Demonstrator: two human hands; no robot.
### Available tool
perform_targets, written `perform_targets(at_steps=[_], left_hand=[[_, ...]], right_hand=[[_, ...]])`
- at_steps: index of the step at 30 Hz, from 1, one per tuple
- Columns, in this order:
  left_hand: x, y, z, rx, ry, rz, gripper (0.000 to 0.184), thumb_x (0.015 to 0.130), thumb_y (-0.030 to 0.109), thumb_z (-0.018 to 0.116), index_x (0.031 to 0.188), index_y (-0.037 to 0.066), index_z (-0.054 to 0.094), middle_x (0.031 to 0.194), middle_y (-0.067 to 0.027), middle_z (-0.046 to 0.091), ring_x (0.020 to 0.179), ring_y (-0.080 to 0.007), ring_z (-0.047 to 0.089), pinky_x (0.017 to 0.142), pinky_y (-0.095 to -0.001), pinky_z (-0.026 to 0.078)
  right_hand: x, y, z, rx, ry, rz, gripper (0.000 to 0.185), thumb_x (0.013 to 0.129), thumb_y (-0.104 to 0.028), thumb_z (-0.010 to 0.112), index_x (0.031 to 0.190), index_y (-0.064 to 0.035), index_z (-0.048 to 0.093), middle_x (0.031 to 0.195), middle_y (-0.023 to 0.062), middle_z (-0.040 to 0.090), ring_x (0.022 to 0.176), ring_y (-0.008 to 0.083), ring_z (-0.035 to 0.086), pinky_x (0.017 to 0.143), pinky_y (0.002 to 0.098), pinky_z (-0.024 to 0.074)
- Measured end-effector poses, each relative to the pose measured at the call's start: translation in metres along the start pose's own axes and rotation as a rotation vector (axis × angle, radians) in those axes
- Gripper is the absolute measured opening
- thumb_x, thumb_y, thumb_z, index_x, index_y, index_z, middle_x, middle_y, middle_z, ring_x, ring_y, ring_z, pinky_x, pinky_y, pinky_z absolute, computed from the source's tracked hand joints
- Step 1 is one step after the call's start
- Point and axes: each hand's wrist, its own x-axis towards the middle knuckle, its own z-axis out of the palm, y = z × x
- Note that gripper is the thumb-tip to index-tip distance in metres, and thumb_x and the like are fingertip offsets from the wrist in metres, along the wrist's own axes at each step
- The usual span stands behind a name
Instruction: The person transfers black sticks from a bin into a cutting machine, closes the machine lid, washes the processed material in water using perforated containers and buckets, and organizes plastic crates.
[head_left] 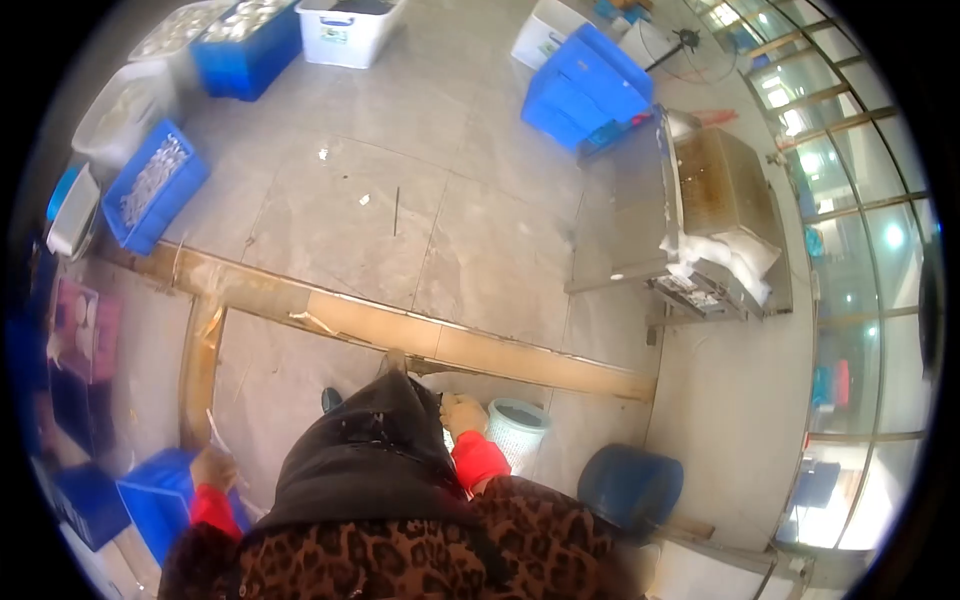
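Note:
My left hand (213, 468) is at the right side of a blue plastic crate (165, 497), fingers curled in. A thin pale strip (213, 428) rises just above it; whether the hand grips that strip is unclear. My right hand (463, 414) is closed beside my dark apron (375, 465), just left of a pale perforated basket (518, 432). Something whitish shows below that hand, too small to name. Both wrists have red cuffs.
A wooden-edged strip (440, 342) crosses the floor ahead. Blue crates (155, 190) and white tubs (345, 35) stand at far left. A metal-framed machine (725, 200), a tilted blue bin (588, 85) and a dark blue drum (632, 485) are on the right.

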Motion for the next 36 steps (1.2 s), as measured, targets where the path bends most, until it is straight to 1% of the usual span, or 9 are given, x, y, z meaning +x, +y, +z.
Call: perform_targets(at_steps=[2, 6, 10, 13, 16, 19, 23, 30, 36], left_hand=[[0.018, 0.052, 0.062, 0.062, -0.010, 0.083, 0.017, 0.077, 0.022, 0.043, 0.063, 0.013, 0.038, 0.050, 0.0023, 0.036, 0.036, -0.0091, 0.032, 0.032, -0.0221, 0.020], [0.060, 0.140, 0.152, 0.163, 0.012, 0.267, 0.015, 0.077, 0.026, 0.048, 0.071, 0.012, 0.044, 0.053, 0.0023, 0.042, 0.038, -0.0072, 0.036, 0.034, -0.0205, 0.024], [0.081, 0.197, 0.247, 0.301, 0.047, 0.481, 0.021, 0.076, 0.028, 0.050, 0.079, 0.008, 0.052, 0.060, -0.0004, 0.051, 0.044, -0.0073, 0.043, 0.039, -0.0190, 0.030], [0.109, 0.219, 0.333, 0.240, -0.034, 0.347, 0.022, 0.076, 0.025, 0.052, 0.085, 0.005, 0.053, 0.063, -0.0028, 0.053, 0.047, -0.0088, 0.047, 0.041, -0.0197, 0.034], [0.154, 0.220, 0.402, 0.273, -0.206, 0.348, 0.023, 0.079, 0.021, 0.051, 0.091, 0.001, 0.052, 0.069, -0.0060, 0.056, 0.055, -0.0121, 0.052, 0.048, -0.0208, 0.041], [0.192, 0.239, 0.472, 0.390, -0.246, 0.290, 0.029, 0.080, 0.021, 0.051, 0.099, -0.001, 0.051, 0.080, -0.0109, 0.058, 0.066, -0.0158, 0.056, 0.058, -0.0228, 0.045], [0.260, 0.245, 0.548, 0.477, -0.396, 0.203, 0.034, 0.081, 0.023, 0.050, 0.104, -0.002, 0.049, 0.085, -0.0129, 0.058, 0.074, -0.0181, 0.057, 0.070, -0.0256, 0.046], [0.468, 0.179, 0.607, 0.436, -0.637, -0.240, 0.028, 0.082, 0.016, 0.045, 0.101, -0.004, 0.048, 0.079, -0.0087, 0.054, 0.072, -0.0162, 0.054, 0.070, -0.0230, 0.044], [0.542, 0.147, 0.616, 0.562, -0.443, -0.230, 0.030, 0.082, 0.016, 0.046, 0.104, -0.004, 0.047, 0.084, -0.0125, 0.057, 0.075, -0.0179, 0.056, 0.073, -0.0266, 0.045]], right_hand=[[0.010, -0.030, -0.016, -0.694, -0.189, 0.083, 0.013, 0.074, -0.018, 0.047, 0.079, -0.0072, 0.052, 0.072, 0.0173, 0.056, 0.066, 0.0295, 0.057, 0.056, 0.0393, 0.0430], [0.082, 0.003, -0.001, -0.497, -0.254, 0.473, 0.015, 0.074, -0.019, 0.046, 0.081, -0.0094, 0.054, 0.075, 0.0179, 0.057, 0.073, 0.0333, 0.056, 0.063, 0.0414, 0.0428], [0.160, -0.021, -0.029, -0.716, -0.276, 0.112, 0.017, 0.072, -0.016, 0.049, 0.081, -0.0092, 0.062, 0.081, 0.0156, 0.059, 0.073, 0.0303, 0.058, 0.065, 0.0391, 0.0458], [0.219, 0.032, -0.005, -0.647, -0.448, 0.313, 0.023, 0.075, -0.018, 0.043, 0.078, -0.0053, 0.061, 0.086, 0.0187, 0.058, 0.080, 0.0340, 0.056, 0.071, 0.0421, 0.0442], [0.429, 0.015, -0.014, -0.598, -0.291, 0.285, 0.023, 0.076, -0.020, 0.042, 0.077, -0.0058, 0.061, 0.083, 0.0177, 0.058, 0.076, 0.0329, 0.056, 0.069, 0.0423, 0.0443], [0.415, 0.050, -0.014, -0.555, -0.149, 0.019, 0.026, 0.078, -0.022, 0.039, 0.077, -0.0052, 0.059, 0.081, 0.0175, 0.058, 0.073, 0.0335, 0.056, 0.067, 0.0423, 0.0445], [0.546, 0.041, 0.010, -0.291, 0.089, 0.176, 0.026, 0.077, -0.027, 0.040, 0.077, -0.0082, 0.059, 0.082, 0.0142, 0.058, 0.076, 0.0319, 0.055, 0.067, 0.0415, 0.0434], [0.683, 0.066, 0.124, -0.156, 0.038, 0.310, 0.028, 0.072, -0.028, 0.042, 0.075, -0.0052, 0.058, 0.082, 0.0151, 0.057, 0.075, 0.0304, 0.054, 0.065, 0.0398, 0.0420], [0.721, 0.152, 0.277, 0.023, -0.143, 0.609, 0.030, 0.070, -0.031, 0.043, 0.076, -0.0052, 0.057, 0.085, 0.0152, 0.057, 0.080, 0.0280, 0.053, 0.064, 0.0376, 0.0410]])
